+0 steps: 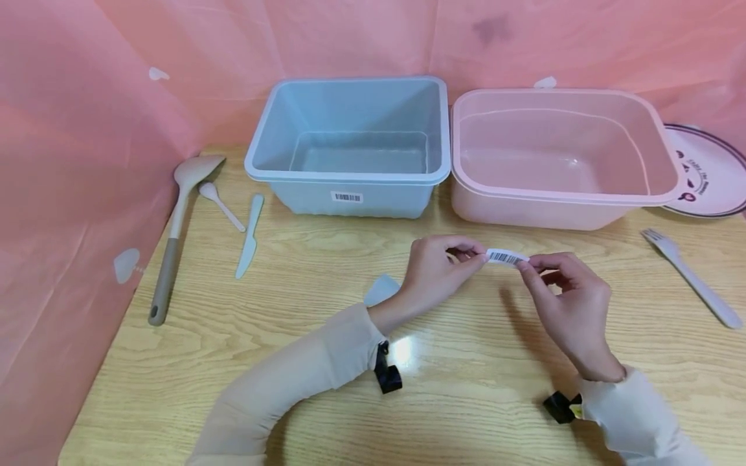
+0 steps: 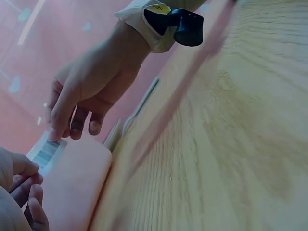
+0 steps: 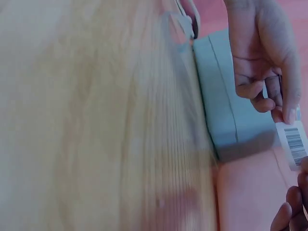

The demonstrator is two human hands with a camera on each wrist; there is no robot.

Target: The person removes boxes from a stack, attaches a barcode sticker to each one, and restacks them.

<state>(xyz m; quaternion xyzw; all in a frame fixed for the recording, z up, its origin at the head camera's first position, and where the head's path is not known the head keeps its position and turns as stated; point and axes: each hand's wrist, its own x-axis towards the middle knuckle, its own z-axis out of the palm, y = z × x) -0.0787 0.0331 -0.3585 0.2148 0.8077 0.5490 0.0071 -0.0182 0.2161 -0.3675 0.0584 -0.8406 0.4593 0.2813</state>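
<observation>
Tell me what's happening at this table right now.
A person holds a small barcode sticker stretched between both hands above the wooden table: the left hand pinches one end, the right hand the other. Behind them stand an empty blue tub, which carries a barcode label on its front, and an empty pink tub. A spatula, small spoon and plastic knife lie to the left, a fork to the right.

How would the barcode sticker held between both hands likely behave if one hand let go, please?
The barcode sticker looks thin and small, so probably very light and floppy. Pinched by the left hand and right hand, it would likely droop and may cling to fingertips.
</observation>
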